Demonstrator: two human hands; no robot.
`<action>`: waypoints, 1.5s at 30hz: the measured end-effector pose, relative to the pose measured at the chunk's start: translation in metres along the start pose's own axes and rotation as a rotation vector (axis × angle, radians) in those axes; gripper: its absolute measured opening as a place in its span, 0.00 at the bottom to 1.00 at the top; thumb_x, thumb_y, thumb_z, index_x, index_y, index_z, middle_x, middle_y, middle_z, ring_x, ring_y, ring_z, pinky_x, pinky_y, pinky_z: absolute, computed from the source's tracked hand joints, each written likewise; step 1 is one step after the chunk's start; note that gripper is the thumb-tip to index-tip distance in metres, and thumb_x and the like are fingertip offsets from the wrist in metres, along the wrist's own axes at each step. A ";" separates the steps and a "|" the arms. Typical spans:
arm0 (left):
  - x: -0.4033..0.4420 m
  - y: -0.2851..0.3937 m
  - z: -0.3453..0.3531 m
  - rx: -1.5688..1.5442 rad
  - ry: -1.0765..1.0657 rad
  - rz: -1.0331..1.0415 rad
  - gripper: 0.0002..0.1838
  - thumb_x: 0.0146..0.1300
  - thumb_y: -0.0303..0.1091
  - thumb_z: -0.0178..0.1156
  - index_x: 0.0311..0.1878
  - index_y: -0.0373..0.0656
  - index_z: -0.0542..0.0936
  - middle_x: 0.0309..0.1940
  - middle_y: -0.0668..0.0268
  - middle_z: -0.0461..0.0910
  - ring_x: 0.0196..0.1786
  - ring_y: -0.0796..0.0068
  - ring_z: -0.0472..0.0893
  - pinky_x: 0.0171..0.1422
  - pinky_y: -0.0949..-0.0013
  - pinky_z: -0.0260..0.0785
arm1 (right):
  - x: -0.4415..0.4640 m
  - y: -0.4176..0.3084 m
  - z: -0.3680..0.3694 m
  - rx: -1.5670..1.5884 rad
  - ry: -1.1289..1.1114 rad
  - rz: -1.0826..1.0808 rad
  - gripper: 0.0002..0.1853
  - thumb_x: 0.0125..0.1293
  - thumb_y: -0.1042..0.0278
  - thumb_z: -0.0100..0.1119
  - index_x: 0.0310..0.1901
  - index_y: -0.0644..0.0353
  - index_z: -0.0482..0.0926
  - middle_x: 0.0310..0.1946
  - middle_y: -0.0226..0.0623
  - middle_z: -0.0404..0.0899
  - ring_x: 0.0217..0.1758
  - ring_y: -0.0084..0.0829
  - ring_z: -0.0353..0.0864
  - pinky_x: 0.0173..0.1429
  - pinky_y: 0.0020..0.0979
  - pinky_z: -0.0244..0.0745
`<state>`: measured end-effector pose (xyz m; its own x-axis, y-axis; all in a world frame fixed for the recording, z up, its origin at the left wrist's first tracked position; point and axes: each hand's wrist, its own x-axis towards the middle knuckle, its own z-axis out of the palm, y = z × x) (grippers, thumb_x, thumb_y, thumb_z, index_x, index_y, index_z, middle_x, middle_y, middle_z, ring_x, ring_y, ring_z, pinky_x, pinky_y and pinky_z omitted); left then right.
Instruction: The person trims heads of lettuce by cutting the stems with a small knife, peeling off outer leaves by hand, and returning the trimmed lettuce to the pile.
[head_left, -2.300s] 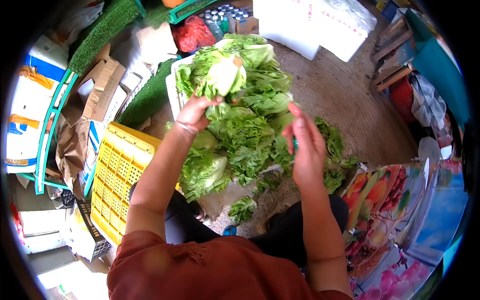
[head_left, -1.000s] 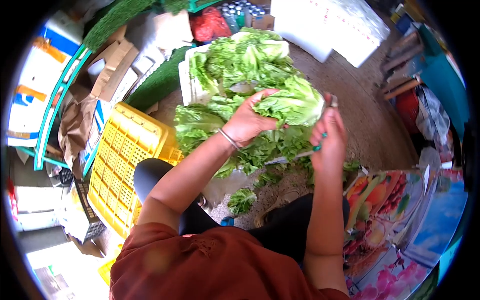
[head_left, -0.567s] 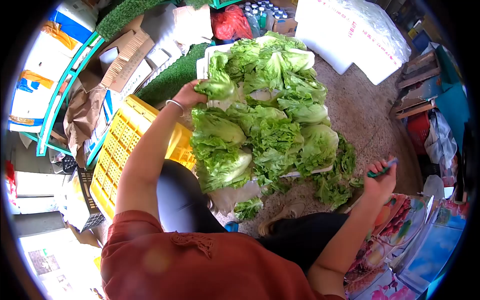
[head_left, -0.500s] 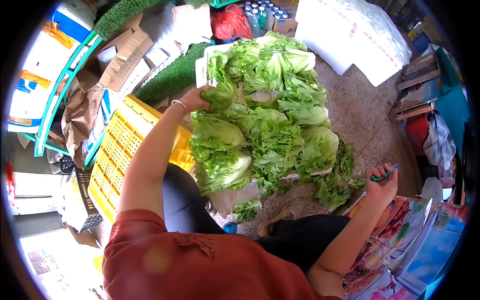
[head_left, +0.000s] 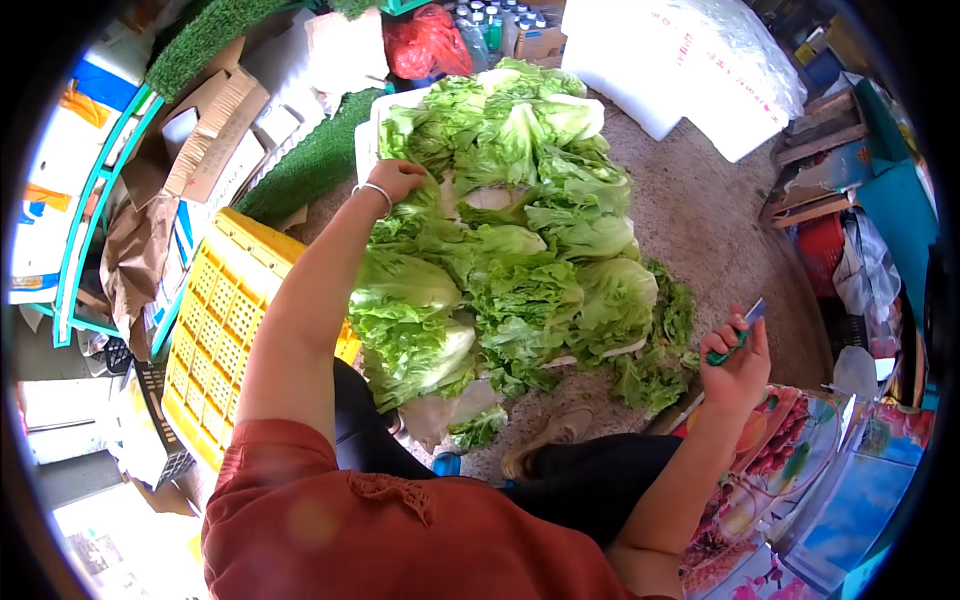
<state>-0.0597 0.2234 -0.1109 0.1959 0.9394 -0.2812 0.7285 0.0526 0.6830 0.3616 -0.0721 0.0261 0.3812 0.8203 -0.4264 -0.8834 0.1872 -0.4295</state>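
Observation:
A big heap of green lettuce heads [head_left: 530, 290] lies in front of me, spread over a white crate [head_left: 367, 150] that shows mainly at its far left edge. My left hand [head_left: 398, 180], wearing a bracelet, grips lettuce leaves at the heap's left side; its fingertips are partly hidden among them. On the right, apart from the heap, my right hand [head_left: 735, 375] is closed around a small knife [head_left: 741, 338] with a green handle. The blade points up and away from me. Loose leaves [head_left: 650, 378] lie on the floor by the heap's near right corner.
A yellow plastic crate [head_left: 215, 320] stands tilted to my left. White foam boxes [head_left: 690, 70] are at the back right, and bottles [head_left: 495, 28] and a red bag [head_left: 430, 42] at the back. Printed cardboard boxes [head_left: 850, 490] stand near my right arm.
The view has swung slightly right. My left hand has moved a little right and away from me over the lettuce. The knife has turned in my right hand, showing more blade.

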 end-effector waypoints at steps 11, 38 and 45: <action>-0.076 0.207 -0.005 -0.590 0.022 0.380 0.15 0.58 0.34 0.61 0.49 0.49 0.79 0.40 0.71 0.80 0.36 0.81 0.77 0.43 0.78 0.69 | -0.018 0.001 0.008 -0.083 0.060 -0.327 0.15 0.67 0.58 0.45 0.46 0.61 0.69 0.26 0.27 0.66 0.26 0.21 0.60 0.28 0.23 0.56; -0.036 0.257 0.050 -0.682 -0.098 0.436 0.15 0.53 0.36 0.60 0.43 0.40 0.77 0.33 0.64 0.79 0.32 0.71 0.77 0.38 0.68 0.70 | -0.054 -0.019 0.019 -0.270 -0.050 -0.810 0.19 0.67 0.58 0.44 0.52 0.64 0.67 0.26 0.29 0.64 0.26 0.21 0.58 0.28 0.24 0.54; 0.076 0.239 0.100 0.091 0.231 0.598 0.34 0.44 0.57 0.65 0.48 0.38 0.77 0.38 0.53 0.80 0.43 0.63 0.79 0.51 0.68 0.70 | -0.050 -0.007 0.027 -0.235 -0.033 -0.722 0.21 0.67 0.57 0.42 0.55 0.64 0.65 0.24 0.28 0.62 0.24 0.19 0.56 0.27 0.21 0.53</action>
<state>0.1948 0.2732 -0.0362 0.4463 0.8470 0.2889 0.5920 -0.5215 0.6145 0.3417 -0.0993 0.0723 0.8311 0.5542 0.0472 -0.3351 0.5666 -0.7528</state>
